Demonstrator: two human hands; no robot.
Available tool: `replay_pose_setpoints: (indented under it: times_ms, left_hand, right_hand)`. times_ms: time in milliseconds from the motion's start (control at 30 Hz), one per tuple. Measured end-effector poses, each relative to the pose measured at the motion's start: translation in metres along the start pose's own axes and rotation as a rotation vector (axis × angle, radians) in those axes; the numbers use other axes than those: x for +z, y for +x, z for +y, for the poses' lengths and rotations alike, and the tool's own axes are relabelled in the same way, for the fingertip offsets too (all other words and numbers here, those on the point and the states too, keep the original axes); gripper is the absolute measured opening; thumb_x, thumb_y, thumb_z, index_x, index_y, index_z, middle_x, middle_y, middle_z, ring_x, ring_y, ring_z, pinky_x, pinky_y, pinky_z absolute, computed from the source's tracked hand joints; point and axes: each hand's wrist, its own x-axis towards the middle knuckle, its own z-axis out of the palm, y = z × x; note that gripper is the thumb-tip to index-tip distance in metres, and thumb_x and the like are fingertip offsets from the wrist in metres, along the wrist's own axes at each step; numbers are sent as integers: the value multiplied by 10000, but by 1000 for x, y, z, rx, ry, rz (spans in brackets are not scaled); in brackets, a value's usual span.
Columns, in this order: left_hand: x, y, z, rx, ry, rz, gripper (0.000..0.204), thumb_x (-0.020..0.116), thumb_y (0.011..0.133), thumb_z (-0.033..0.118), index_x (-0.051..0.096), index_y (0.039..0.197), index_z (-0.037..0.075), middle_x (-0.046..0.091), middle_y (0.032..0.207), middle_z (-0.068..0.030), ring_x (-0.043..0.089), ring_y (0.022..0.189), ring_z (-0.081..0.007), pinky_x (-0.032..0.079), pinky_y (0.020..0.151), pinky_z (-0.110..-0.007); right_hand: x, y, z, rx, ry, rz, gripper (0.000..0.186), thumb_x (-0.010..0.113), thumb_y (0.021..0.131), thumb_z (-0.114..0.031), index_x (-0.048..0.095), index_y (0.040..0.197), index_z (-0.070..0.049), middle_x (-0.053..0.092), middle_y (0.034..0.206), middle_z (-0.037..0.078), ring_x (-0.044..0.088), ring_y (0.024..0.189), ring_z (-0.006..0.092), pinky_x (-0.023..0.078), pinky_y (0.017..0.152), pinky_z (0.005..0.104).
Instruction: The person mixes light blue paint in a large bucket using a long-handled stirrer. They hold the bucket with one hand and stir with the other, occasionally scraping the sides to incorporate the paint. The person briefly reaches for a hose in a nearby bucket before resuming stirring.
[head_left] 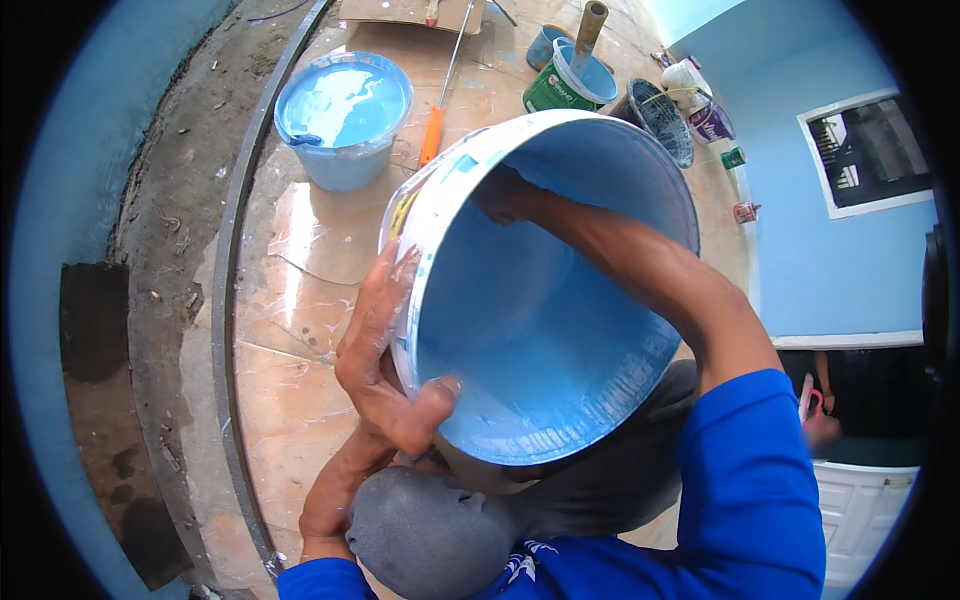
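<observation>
A large white bucket (540, 390), its inside coated with light blue paint, lies tilted with its mouth facing me, by my legs. My left hand (385, 365) grips its left edge, the thumb over the rim and the fingers along the outer wall. Deep in the bucket's mouth, my right hand (508, 196) is against the upper left inner wall. Shade and the rim hide its fingers, so whether it holds anything cannot be made out. Beyond the bucket to the left stands a clear pail (345, 165) nearly full of light blue paint.
An orange-handled rod (432, 137) lies beside the pail. Farther back are a green paint tub (556, 92) with a bamboo stick (588, 38) in it, a dark basket (658, 120) and a cardboard sheet (400, 12). A metal strip (228, 300) edges the tiles on the left.
</observation>
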Motion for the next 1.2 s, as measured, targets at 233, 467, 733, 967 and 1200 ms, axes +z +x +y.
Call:
replay_pose_setpoints:
  times_ms: [233,467,733,967,1200]
  left_hand:
    - [-1,2,-1,14,18,86,880,677,638,242,516,1434,-98,496,1439,-377,507,1364,-478,436,1107,-516]
    - [7,0,2,61,18,55,892,673,615,262,538,1427,-79,491,1419,-407,543,1315,-506,467,1066,-558]
    - [9,-4,6,21,63,47,911,653,585,208,519,1437,-88,455,1459,-392,553,1309,-483,487,1056,-527]
    - [9,-9,3,43,11,53,905,633,610,143,468,1465,-102,422,1499,-355,492,1374,-431,436,1116,-487]
    - [9,-14,5,62,7,58,891,611,616,109,458,1467,-109,412,1512,-341,468,1394,-419,410,1136,-477]
  right_hand:
    - [-11,-15,-12,50,-249,-414,607,793,754,-101,527,1300,-98,669,1153,142,742,875,297,593,757,421]
    - [64,-30,9,35,-175,-288,834,779,807,-159,389,1539,-74,603,1411,172,705,880,320,563,796,446]
    - [53,-51,-1,434,435,264,241,574,935,-171,701,950,34,737,952,214,732,869,359,580,822,503]
    - [23,-67,-14,312,262,228,245,540,935,-131,716,1029,11,733,1029,240,718,985,399,573,868,493]
    - [17,-82,-28,220,147,282,228,537,967,-139,730,1038,-41,746,1008,186,723,954,371,574,835,503]
